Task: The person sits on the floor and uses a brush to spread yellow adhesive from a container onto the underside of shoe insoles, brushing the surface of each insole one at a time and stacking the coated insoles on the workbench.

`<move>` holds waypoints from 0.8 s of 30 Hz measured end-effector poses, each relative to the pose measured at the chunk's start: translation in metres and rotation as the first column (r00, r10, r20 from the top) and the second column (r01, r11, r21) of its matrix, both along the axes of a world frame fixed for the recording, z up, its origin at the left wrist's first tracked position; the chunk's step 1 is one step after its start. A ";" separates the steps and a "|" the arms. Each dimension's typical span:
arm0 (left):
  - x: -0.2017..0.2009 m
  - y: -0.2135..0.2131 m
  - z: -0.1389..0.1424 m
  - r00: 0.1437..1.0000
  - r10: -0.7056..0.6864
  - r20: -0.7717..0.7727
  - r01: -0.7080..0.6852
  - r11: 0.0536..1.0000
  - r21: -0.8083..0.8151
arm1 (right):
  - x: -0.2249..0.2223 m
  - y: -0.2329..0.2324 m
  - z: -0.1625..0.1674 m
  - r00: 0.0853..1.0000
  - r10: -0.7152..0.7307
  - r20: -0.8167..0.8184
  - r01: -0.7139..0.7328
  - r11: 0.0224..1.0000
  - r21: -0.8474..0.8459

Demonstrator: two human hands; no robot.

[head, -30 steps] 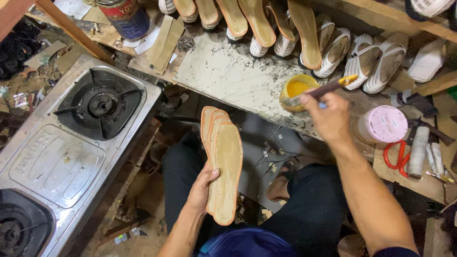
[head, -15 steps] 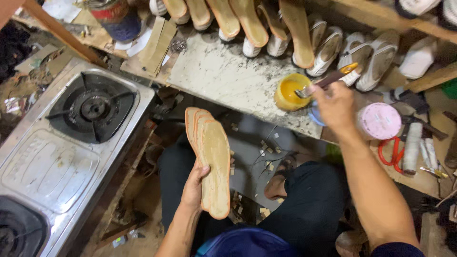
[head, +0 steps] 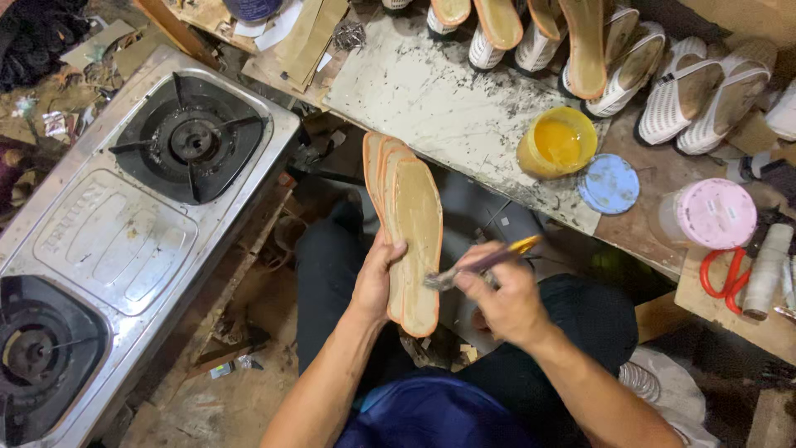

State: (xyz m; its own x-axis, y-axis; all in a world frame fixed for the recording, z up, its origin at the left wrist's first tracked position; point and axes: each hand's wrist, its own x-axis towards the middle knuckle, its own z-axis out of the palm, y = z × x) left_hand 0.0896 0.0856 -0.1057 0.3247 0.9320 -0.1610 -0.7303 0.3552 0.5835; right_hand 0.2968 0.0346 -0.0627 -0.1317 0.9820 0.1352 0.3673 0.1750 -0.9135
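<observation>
Two hands clenched: left hand (head: 377,278) grasps stacked insoles (head: 410,224), right hand (head: 506,303) grasps brush (head: 481,264) touching them.

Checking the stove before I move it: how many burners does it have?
2. One burner sits at the far end of the stove, near the bench; the other burner is at the near end, partly cut off by the frame edge.

Shoemaking workshop, cluttered.
Row of sandals (head: 663,75) along workbench (head: 431,108) back edge, yellow glue pot (head: 557,143) at front edge, gas stove (head: 124,224) beside, scraps on floor.
</observation>
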 end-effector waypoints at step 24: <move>0.000 0.013 -0.014 0.995 0.090 0.033 -0.086 0.990 -0.116 | -0.021 -0.003 0.048 0.780 0.355 0.516 -0.578 0.724 0.377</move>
